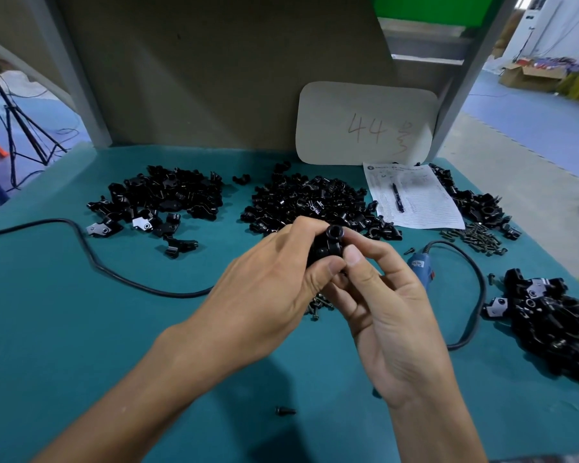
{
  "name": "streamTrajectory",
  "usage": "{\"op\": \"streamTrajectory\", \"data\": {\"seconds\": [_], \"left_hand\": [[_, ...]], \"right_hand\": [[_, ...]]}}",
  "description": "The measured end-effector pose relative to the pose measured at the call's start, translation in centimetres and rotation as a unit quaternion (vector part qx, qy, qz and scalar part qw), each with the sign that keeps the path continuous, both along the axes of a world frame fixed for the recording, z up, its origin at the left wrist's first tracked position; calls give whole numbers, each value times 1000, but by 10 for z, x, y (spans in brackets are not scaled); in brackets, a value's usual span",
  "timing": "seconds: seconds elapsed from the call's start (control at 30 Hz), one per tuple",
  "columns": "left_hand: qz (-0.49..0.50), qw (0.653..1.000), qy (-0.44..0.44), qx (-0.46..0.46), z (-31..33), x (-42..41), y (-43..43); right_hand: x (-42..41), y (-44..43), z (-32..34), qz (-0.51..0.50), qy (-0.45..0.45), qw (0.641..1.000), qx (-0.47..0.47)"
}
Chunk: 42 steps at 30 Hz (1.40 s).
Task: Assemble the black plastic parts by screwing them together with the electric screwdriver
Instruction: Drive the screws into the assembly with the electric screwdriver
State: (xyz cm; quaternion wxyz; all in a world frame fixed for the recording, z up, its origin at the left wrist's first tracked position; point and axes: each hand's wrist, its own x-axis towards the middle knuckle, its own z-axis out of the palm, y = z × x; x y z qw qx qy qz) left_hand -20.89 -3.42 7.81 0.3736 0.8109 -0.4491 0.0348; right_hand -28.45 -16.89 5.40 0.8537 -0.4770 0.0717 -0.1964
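Observation:
Above the middle of the teal table, my left hand (268,289) and my right hand (381,302) hold a black plastic part (328,243) between them. Fingers and thumbs of both hands curl round it; its round socket end points up. The blue electric screwdriver (422,267) lies on the table just right of my right hand, with its black cable (478,295) looping around. A small heap of screws (318,305) shows under my hands. A single screw (285,411) lies near the front.
Piles of black parts lie at back left (161,198), back centre (308,202), back right (475,202) and right (555,325). More screws (475,237) lie by a paper sheet (411,198) with a pen. A card marked 44 (365,123) leans behind. Another black cable (91,255) crosses the left.

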Motion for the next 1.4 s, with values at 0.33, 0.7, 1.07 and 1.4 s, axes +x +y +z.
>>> {"op": "streamTrajectory", "data": {"seconds": [0.33, 0.7, 1.07, 1.4], "left_hand": [[5, 1000, -11, 14, -8, 6, 0], [60, 998, 26, 20, -26, 32, 10], [82, 996, 20, 23, -25, 36, 15], [90, 995, 19, 23, -24, 37, 16]], "right_hand": [[1, -2, -4, 7, 1, 999, -33], [-27, 8, -105, 248, 227, 671, -661], [40, -58, -86, -10, 261, 635, -727], [93, -57, -114, 9, 176, 666, -725]]}}
